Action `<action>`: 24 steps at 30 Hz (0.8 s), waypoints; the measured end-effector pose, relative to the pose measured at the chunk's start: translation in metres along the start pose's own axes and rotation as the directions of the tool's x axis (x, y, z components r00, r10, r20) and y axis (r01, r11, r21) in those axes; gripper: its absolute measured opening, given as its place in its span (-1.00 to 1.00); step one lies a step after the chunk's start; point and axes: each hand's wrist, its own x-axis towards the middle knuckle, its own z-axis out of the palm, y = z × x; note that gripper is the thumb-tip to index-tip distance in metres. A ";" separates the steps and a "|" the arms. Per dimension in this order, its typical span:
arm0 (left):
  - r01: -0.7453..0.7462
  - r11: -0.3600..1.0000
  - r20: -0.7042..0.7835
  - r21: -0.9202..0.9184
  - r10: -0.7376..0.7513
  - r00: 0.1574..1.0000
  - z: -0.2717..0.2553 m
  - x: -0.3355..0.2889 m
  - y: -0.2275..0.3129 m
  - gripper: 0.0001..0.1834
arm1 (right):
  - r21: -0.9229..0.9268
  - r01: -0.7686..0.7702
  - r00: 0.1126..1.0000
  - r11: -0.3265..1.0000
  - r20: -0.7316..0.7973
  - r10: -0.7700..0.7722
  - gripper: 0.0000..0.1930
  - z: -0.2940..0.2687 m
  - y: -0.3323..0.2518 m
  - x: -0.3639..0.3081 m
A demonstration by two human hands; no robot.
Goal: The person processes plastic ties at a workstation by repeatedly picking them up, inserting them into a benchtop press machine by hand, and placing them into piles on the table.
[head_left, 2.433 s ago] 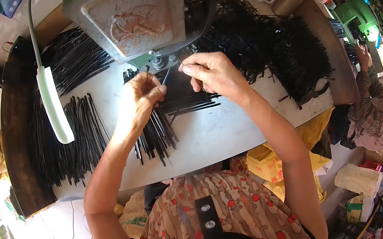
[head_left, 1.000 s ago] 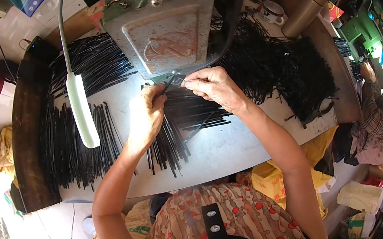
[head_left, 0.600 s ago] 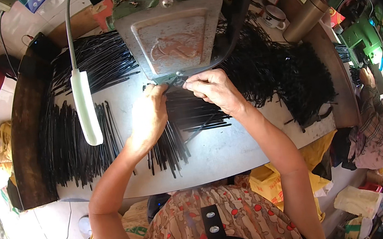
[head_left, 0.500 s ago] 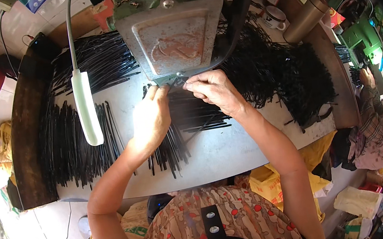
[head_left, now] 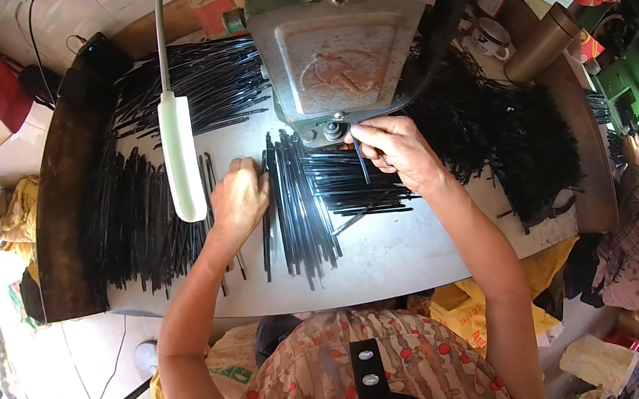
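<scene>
My left hand [head_left: 240, 198] is closed at the left side of a bundle of thin black strips [head_left: 304, 218], its fingertips gripping one strip [head_left: 266, 244] at the bundle's edge. Under the head of a green and grey machine [head_left: 340, 58], my right hand [head_left: 402, 151] pinches a short-looking black strip [head_left: 365, 167] between thumb and forefinger, its lower end pointing toward me. Fingers hide part of that strip. Beneath my right hand lie more black strips [head_left: 350, 183], set crosswise.
Rows of black strips [head_left: 135, 225] cover the left of the pale table [head_left: 393, 254], with a tangled heap [head_left: 528, 146] at right. A white lamp [head_left: 183, 161] hangs on a flexible neck. A bronze flask [head_left: 542, 41] and a mug [head_left: 489, 39] stand behind; another person's hand [head_left: 634, 151] is far right.
My left hand has moved left and nearer, away from the machine head. The right hand stays by the machine, now with a strip showing below its fingers. The whole view has shifted.
</scene>
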 end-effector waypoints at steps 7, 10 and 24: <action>0.116 0.988 0.067 -0.098 -0.110 0.992 -0.005 0.002 -0.003 -0.78 | 0.090 0.075 0.991 0.993 -0.113 -0.064 -0.84 -0.012 0.006 -0.006; 0.106 0.956 -0.063 -0.275 -0.128 0.990 -0.008 -0.003 0.003 -0.81 | 0.099 0.069 0.978 0.993 -0.203 -0.048 -0.84 -0.015 0.002 -0.011; -0.033 0.781 0.033 -0.623 0.069 0.997 -0.004 0.006 0.051 -0.84 | 0.582 0.181 0.961 0.793 -0.275 -0.018 -0.88 0.009 0.012 -0.003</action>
